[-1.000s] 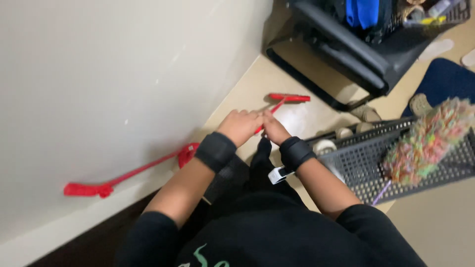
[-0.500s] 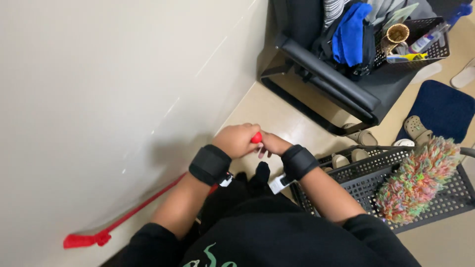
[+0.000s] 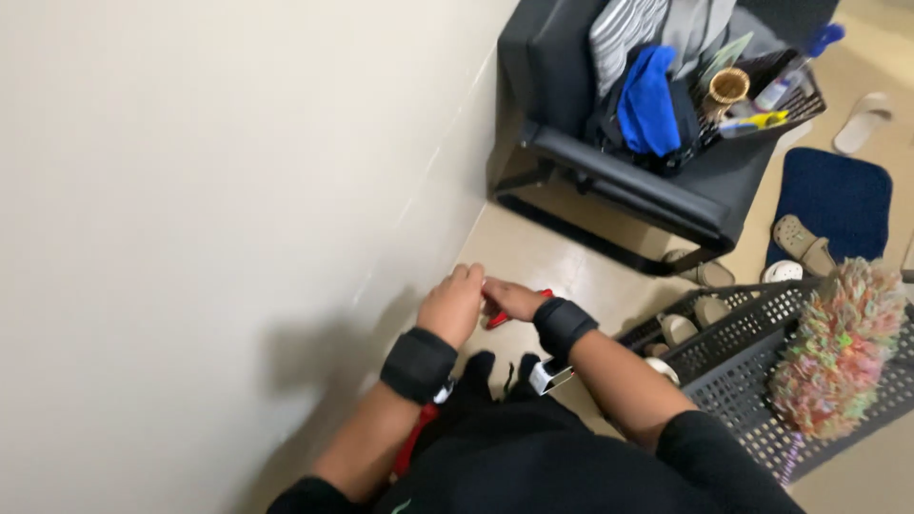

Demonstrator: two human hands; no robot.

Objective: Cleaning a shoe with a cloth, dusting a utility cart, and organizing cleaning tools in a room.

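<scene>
Both hands meet on a red rod (image 3: 499,313): the left hand (image 3: 451,306) wraps closed over it, and the right hand (image 3: 514,299) pinches it just beside. The pale wall (image 3: 219,190) runs close on the left hand's side. Bare floor (image 3: 562,262) lies beyond the grip, bounded by the black chair (image 3: 657,195); a grey crate (image 3: 762,366) edges the right.

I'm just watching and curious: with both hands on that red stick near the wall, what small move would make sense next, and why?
Probably a small re-grip: slide the left hand a little along the red handle. Both hands are bunched together at one spot, the right hand touching the left, and the handle runs back under the left forearm beside the wall. Spacing them might give steadier control.
</scene>
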